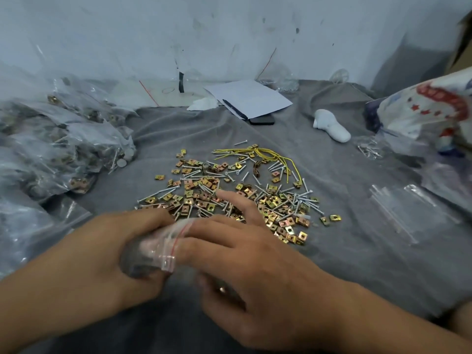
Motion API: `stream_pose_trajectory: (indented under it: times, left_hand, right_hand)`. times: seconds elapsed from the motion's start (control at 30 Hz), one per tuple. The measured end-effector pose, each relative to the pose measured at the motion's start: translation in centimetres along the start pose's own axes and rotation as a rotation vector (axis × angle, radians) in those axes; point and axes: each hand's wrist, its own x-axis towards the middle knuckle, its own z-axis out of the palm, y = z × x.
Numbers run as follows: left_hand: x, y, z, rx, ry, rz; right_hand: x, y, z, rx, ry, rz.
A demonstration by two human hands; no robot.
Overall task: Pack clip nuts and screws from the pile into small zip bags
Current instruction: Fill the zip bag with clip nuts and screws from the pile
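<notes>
A: Where's the zip bag (155, 247)?
B: Btwn both hands, near edge of the pile (229, 198) on the grey cloth (357, 251).
A: Hands?
B: Left hand (102, 254) curls round the bag; right hand (245, 256) pinches its mouth by the red strip, index finger out over the pile.
A: Filled bags (63, 144)?
B: Heaped far left.

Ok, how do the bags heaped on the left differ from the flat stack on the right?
The heap of bags on the left bulges, with clip nuts and screws showing through the plastic; the stack of bags on the right lies flat, with nothing visible inside. The heap is a jumbled mound; the stack is thin and fairly neat. The heap spreads far wider than the stack. Both are clear plastic, resting on the grey cloth.
</notes>
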Motion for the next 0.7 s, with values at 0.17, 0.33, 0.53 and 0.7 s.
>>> stream_pose_trajectory:
  times: [0.17, 0.33, 0.53, 0.7]
  left_hand:
    - [0.5, 0.0, 0.5, -0.23, 0.034, 0.046]
    - [1.1, -0.4, -0.4, -0.345, 0.047, 0.003]
    - [0.9, -1.3, -2.7, -0.345, 0.161, 0.041]
    - [0.1, -1.9, -5.4, -0.222, 0.229, 0.075]
  right_hand:
    - [2.2, 0.9, -1.3, 0.268, 0.427, 0.04]
    - [6.6, 9.0, -1.6, 0.376, 0.585, 0.521]
    - [11.3, 15.4, 2.8, -0.011, -0.025, 0.525]
    - [13.9, 15.7, 3.4, -0.186, -0.15, 0.495]
